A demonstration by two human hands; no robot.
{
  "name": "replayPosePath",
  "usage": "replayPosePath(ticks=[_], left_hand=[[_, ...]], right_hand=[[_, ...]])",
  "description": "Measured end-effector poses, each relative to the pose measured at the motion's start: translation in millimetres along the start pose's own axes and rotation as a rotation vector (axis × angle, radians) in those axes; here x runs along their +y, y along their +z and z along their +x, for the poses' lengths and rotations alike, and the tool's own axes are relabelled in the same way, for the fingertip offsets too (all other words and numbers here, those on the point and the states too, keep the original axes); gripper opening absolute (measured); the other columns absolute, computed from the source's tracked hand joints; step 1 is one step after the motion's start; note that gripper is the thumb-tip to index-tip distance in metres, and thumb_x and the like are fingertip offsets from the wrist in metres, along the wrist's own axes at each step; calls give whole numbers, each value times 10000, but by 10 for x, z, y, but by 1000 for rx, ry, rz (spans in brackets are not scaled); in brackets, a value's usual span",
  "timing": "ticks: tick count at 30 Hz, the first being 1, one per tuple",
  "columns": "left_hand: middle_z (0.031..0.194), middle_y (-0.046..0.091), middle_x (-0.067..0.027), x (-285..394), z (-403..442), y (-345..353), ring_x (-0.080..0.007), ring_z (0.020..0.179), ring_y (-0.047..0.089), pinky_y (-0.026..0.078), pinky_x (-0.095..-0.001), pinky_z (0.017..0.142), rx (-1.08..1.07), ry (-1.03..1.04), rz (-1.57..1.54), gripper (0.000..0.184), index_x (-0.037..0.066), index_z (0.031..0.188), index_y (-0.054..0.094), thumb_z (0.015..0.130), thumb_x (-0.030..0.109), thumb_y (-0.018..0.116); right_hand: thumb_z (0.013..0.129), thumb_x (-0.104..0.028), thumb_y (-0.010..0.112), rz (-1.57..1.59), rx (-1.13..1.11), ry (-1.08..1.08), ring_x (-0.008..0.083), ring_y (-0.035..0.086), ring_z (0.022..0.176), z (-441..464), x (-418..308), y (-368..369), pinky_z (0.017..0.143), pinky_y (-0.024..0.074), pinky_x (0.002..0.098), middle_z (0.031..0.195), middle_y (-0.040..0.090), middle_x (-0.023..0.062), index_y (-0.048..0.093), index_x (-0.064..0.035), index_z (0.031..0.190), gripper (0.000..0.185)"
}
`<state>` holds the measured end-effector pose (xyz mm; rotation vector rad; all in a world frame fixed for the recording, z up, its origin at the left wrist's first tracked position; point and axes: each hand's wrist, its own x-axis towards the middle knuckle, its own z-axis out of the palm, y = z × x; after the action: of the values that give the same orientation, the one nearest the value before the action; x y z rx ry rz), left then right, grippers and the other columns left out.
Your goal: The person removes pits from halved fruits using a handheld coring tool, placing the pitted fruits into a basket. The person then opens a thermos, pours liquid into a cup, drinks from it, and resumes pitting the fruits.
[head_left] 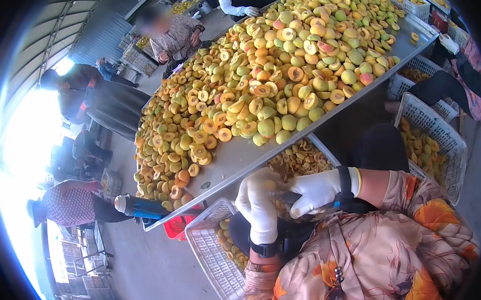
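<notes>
My left hand, in a white glove, is raised at the table's near edge, its fingers curled and blurred around something I cannot make out. Close beside it on the right, my right hand, also gloved in white, is closed on a small dark tool whose shape is mostly hidden. Behind both hands a metal table bears a large heap of halved and whole yellow-green fruit. Below the hands, a container of cut pieces shows partly.
A white crate with fruit stands at my left, another crate at my right. A red container and blue flask are near the table's left corner. Several people stand or sit beyond, one person across the table.
</notes>
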<state>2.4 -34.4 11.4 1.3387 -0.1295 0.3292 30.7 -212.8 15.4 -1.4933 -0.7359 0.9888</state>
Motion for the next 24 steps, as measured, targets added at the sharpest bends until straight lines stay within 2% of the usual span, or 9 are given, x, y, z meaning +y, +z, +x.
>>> replayPosePath(ticks=[3,6,10,12,13,16,19,23,24], left_hand=[[948,730,-142,-37,-36,8,-153,759,661,507,-252,670,55,18,64,392,-55,1032,680,1052,313,546],[945,728,-142,-126,-37,-24,-148,758,651,504,-252,677,81,39,119,390,-44,1013,684,1061,308,523],[933,727,-126,-72,-6,-30,-126,736,632,499,-254,667,9,-93,-137,391,-34,1049,697,1068,304,500],[930,729,-123,-112,-16,-44,-118,723,624,498,-255,664,4,-95,-138,390,-34,1046,702,1063,303,507],[928,730,-122,-133,5,-50,-115,717,620,498,-256,663,0,-90,-140,389,-34,1045,705,1060,303,511],[922,732,-128,-141,38,-155,-124,703,618,502,-258,670,-99,70,283,382,-42,982,701,1045,297,537],[912,731,-138,-62,48,-162,-143,702,629,513,-272,670,-159,38,175,387,-46,934,697,1040,294,545],[848,708,-129,3,18,16,-177,713,646,532,-303,686,-43,-186,-187,356,-44,973,651,1037,289,543],[828,704,-102,-11,17,-33,-186,718,654,542,-319,693,-25,-237,-174,254,-14,985,627,993,240,616]], right_hand=[[880,-153,632,-295,166,-371,124,576,541,179,296,7,484,463,290,764,624,54,615,-18,1096,255],[871,-163,641,-260,190,-250,115,542,485,167,276,10,443,441,287,739,626,52,621,-24,1059,235],[862,-174,652,38,-53,51,125,575,504,142,224,-81,457,456,285,705,621,47,614,-19,1064,257],[860,-180,655,208,-133,177,126,575,496,111,154,-122,450,452,280,689,616,44,611,-20,1071,268],[859,-180,655,93,-88,100,121,562,484,129,164,-131,440,439,279,671,606,42,614,-22,1047,249],[854,-181,652,-95,7,10,107,486,420,138,177,-67,394,375,275,585,558,36,616,-18,925,181],[852,-176,647,116,-118,146,107,464,403,63,36,-56,385,353,274,549,527,30,600,-16,874,168],[847,-144,646,596,-312,101,91,394,385,69,109,-11,352,285,267,520,431,12,554,-12,853,161],[844,-129,662,698,-298,123,86,380,384,64,90,15,341,269,264,513,407,12,541,0,860,178]])
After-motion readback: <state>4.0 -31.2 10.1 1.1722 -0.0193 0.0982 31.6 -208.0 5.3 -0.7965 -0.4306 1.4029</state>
